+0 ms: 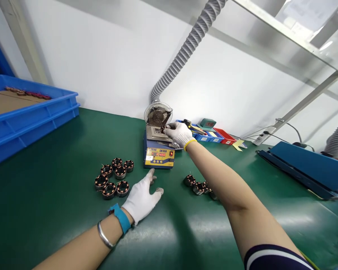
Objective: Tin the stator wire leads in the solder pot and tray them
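My right hand [179, 134], in a white glove, pinches a dark ring-shaped coil [163, 129] above the metal top of a blue and yellow soldering device [159, 157] with a lit red display. My left hand [143, 197], also gloved, is spread over the mat in front of the device and holds nothing. Several ring coils with copper windings [120, 172] stand on the mat left of the device. More coils [198, 188] lie to the right, partly hidden behind my right forearm.
A large blue tray [30, 120] stands at the left. A grey hose [186, 48] rises behind the device's round fan [158, 116]. Blue bins [214, 137], a red bin [225, 137] and a teal case [307, 165] are at the right on the green mat [87, 232].
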### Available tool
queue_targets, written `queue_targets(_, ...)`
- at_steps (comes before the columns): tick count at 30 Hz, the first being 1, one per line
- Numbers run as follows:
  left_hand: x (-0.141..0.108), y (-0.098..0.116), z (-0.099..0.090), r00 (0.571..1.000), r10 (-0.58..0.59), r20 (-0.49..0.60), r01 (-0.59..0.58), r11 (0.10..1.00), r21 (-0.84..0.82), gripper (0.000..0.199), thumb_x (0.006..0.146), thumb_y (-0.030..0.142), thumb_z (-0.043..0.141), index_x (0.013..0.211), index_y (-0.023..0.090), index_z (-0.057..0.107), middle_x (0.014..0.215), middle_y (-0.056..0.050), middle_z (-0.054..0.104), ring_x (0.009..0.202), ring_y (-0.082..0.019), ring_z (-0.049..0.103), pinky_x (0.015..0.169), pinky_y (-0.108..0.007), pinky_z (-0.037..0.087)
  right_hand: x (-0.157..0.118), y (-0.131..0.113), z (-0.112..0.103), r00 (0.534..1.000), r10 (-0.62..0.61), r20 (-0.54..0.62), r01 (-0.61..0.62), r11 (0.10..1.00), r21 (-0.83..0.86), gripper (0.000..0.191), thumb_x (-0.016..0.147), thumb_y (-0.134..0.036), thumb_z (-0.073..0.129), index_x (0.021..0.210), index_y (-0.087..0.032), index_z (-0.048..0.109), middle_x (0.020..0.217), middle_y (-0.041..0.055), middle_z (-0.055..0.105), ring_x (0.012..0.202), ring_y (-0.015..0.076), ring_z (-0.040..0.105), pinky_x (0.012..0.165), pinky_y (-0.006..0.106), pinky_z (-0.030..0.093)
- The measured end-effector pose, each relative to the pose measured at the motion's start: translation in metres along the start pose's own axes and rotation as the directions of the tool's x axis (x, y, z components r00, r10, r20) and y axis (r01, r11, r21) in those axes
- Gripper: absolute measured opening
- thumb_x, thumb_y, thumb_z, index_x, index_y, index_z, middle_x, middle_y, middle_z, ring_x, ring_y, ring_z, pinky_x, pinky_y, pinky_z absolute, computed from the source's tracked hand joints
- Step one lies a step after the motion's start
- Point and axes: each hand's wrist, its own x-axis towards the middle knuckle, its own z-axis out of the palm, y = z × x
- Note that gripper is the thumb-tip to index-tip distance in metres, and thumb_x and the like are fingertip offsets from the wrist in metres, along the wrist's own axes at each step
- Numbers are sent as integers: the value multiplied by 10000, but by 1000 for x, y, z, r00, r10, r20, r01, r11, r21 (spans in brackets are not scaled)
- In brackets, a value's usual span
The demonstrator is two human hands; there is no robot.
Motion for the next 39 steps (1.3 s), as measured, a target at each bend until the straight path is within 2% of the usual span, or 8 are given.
queue_targets(2, 1, -1, 1, 1000, 7, -2, -7, 1000, 5, 709, 775, 322, 570, 1424, 135, 356, 1244, -114, 623, 1123, -229, 599, 1002, -382, 453, 18, -4, 1, 999, -27, -23, 24, 995, -99, 292, 740, -414, 623, 939, -219, 710, 830, 22, 692, 838, 194, 649, 745, 258, 478)
queue_targets(5, 2, -2, 2, 1000, 0, 1, 0, 1000, 8, 707, 771, 313, 553, 1423, 118, 363, 1237, -119, 626, 1120, -231, 599, 1007, -382, 448, 33, -11, 9, 999, -42, 9, 43, 977, -211, 293, 751, -408, 603, 962, -228, 699, 910, 42, 695, 909, 212, 646, 790, 269, 478)
queue_targets(14, 2, -2, 2, 1000, 8, 3, -8, 1000, 17, 712, 769, 321, 539, 1425, 108, 363, 1225, -123, 630, 1130, -233, 587, 1012, -388, 440, 40, -17, 30, 999, -24, 22, 30, 949, -314, 290, 756, -377, 568, 982, -226, 669, 1033, 83, 678, 990, 273, 632, 819, 359, 504)
queue_targets(21, 2, -1, 2, 1000, -2, 10, 2, 1000, 15, 709, 771, 332, 548, 1421, 112, 373, 1219, -123, 632, 1121, -234, 590, 1007, -391, 446, 42, -16, 29, 999, -21, 27, 29, 944, -329, 272, 763, -377, 559, 969, -234, 665, 1023, 76, 678, 987, 274, 632, 815, 364, 507)
queue_targets(27, 3, -3, 3, 1000, 12, -20, -11, 1000, 11, 669, 766, 322, 564, 1396, 152, 416, 1196, -105, 646, 1104, -231, 602, 990, -386, 463, 45, -14, 25, 999, -30, 11, 32, 949, -315, 348, 789, -427, 535, 1046, -225, 655, 1035, 90, 671, 986, 260, 632, 825, 358, 503)
queue_targets(34, 2, -4, 3, 1000, 23, -7, -23, 1000, 22, 674, 776, 318, 561, 1403, 135, 398, 1206, -110, 641, 1099, -223, 607, 990, -377, 467, 37, -16, 28, 1000, -23, 9, 24, 949, -315, 304, 760, -382, 575, 1002, -223, 666, 1042, 84, 673, 1004, 269, 628, 840, 360, 499)
queue_targets(37, 4, -5, 2, 999, 39, -22, -39, 998, 40, 664, 785, 305, 563, 1405, 143, 388, 1211, -110, 639, 1100, -217, 608, 985, -371, 468, 35, -15, 20, 999, -40, -15, 35, 965, -261, 292, 761, -380, 582, 985, -218, 676, 1007, 77, 684, 989, 253, 633, 833, 334, 495)
queue_targets(39, 6, -6, 0, 997, 61, -45, -57, 995, 78, 653, 784, 299, 571, 1394, 147, 396, 1216, -112, 636, 1103, -217, 608, 982, -371, 469, 32, -13, 10, 999, -43, -25, 38, 982, -183, 289, 756, -397, 598, 953, -209, 694, 910, 64, 694, 926, 232, 648, 800, 301, 494)
